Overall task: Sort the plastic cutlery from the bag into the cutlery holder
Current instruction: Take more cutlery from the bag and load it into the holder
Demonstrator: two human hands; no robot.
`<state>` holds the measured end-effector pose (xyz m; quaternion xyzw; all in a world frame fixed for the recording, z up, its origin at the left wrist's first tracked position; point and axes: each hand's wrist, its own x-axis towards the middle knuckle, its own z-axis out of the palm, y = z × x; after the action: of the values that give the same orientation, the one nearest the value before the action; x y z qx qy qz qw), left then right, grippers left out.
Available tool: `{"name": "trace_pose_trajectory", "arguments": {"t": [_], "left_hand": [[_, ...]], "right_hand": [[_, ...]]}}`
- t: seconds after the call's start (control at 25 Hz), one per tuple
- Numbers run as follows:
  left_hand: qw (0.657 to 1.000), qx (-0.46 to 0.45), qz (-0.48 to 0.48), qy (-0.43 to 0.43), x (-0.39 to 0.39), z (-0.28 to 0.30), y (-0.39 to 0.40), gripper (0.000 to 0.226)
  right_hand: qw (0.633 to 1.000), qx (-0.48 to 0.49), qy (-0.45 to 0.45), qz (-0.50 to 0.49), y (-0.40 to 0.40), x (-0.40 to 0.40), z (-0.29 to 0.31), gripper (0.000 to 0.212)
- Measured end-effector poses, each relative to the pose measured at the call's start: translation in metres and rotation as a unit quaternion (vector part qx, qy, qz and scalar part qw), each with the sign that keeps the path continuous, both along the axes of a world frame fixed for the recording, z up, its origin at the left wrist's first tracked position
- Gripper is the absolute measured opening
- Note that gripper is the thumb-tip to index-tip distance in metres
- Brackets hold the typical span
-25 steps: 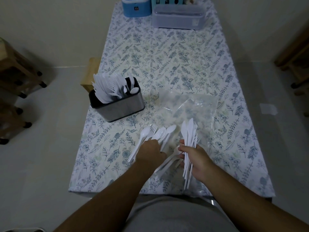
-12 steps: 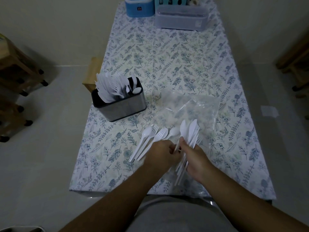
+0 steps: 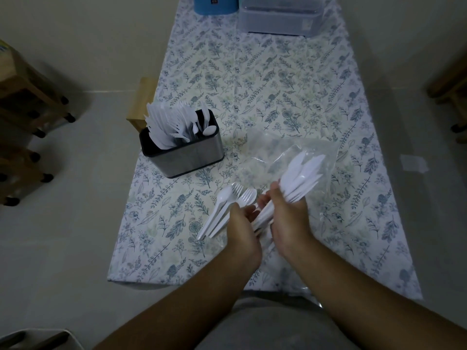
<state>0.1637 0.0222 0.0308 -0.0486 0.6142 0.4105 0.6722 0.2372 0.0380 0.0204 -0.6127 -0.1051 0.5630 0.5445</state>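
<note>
My right hand (image 3: 288,218) grips a bunch of white plastic knives (image 3: 302,175), blades fanned up and to the right over the clear plastic bag (image 3: 280,152). My left hand (image 3: 241,228) touches the knives' handle ends; whether it grips them I cannot tell. Just left of it, a few white spoons and forks (image 3: 227,205) lie on the floral tablecloth. The steel cutlery holder (image 3: 192,157) stands at the table's left side, packed with white cutlery (image 3: 174,127).
A blue container (image 3: 214,5) and a clear lidded box (image 3: 280,16) stand at the table's far end. Wooden stools (image 3: 25,102) are on the floor at left, a wooden block (image 3: 141,102) is behind the holder, and more furniture is at right.
My right hand has lifted the bunch of knives and tilted the blades to the right. My left hand left the spoons and forks and came over to the knives' handles.
</note>
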Motion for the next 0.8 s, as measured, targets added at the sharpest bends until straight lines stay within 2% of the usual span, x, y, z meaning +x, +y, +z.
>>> {"name": "trace_pose_trajectory", "arguments": {"t": [0.04,0.12,0.28,0.32,0.36,0.4,0.44,0.48,0.56,0.64,0.72,0.8], "left_hand": [[1.0,0.015,0.01,-0.02,0.002,0.0,0.002,0.049],[0.999,0.033,0.007,-0.035,0.004,0.0,0.001,0.049],[0.992,0.091,-0.064,-0.067,0.009,0.002,-0.003,0.043],[0.984,0.126,-0.116,-0.037,0.01,0.0,-0.005,0.038],[0.969,0.16,-0.186,0.039,0.008,-0.001,-0.005,0.028],[0.934,0.186,-0.263,0.157,0.002,-0.006,-0.004,0.015],[0.879,0.205,-0.329,0.279,-0.007,-0.013,-0.006,0.014],[0.821,0.201,-0.389,0.368,-0.016,-0.024,-0.008,0.023],[0.722,0.182,-0.496,0.447,-0.029,-0.041,-0.016,0.038],[0.639,0.204,-0.57,0.474,-0.03,-0.052,-0.024,0.039],[0.606,0.24,-0.581,0.487,-0.027,-0.056,-0.023,0.032],[0.624,0.249,-0.553,0.493,-0.026,-0.057,-0.015,0.026]], "right_hand": [[0.999,-0.007,-0.04,0.03,-0.007,-0.007,-0.003,0.012],[0.996,-0.035,-0.054,0.053,-0.011,-0.007,-0.004,0.017],[0.995,-0.055,0.055,0.057,-0.007,0.015,-0.002,0.01],[0.995,-0.063,0.069,0.047,-0.006,0.022,-0.003,0.006],[0.994,-0.078,0.066,0.035,-0.005,0.031,-0.006,0.005],[0.994,-0.099,0.05,0.021,-0.005,0.042,-0.011,0.007],[0.993,-0.12,0.021,0.001,-0.004,0.054,-0.016,0.01],[0.99,-0.14,-0.01,-0.02,-0.004,0.064,-0.021,0.012],[0.983,-0.17,-0.067,-0.037,-0.01,0.078,-0.034,0.012],[0.979,-0.174,-0.104,-0.015,-0.02,0.078,-0.043,0.009],[0.98,-0.157,-0.116,0.019,-0.029,0.075,-0.046,0.006],[0.978,-0.141,-0.138,0.062,-0.034,0.076,-0.045,0.004]]}}
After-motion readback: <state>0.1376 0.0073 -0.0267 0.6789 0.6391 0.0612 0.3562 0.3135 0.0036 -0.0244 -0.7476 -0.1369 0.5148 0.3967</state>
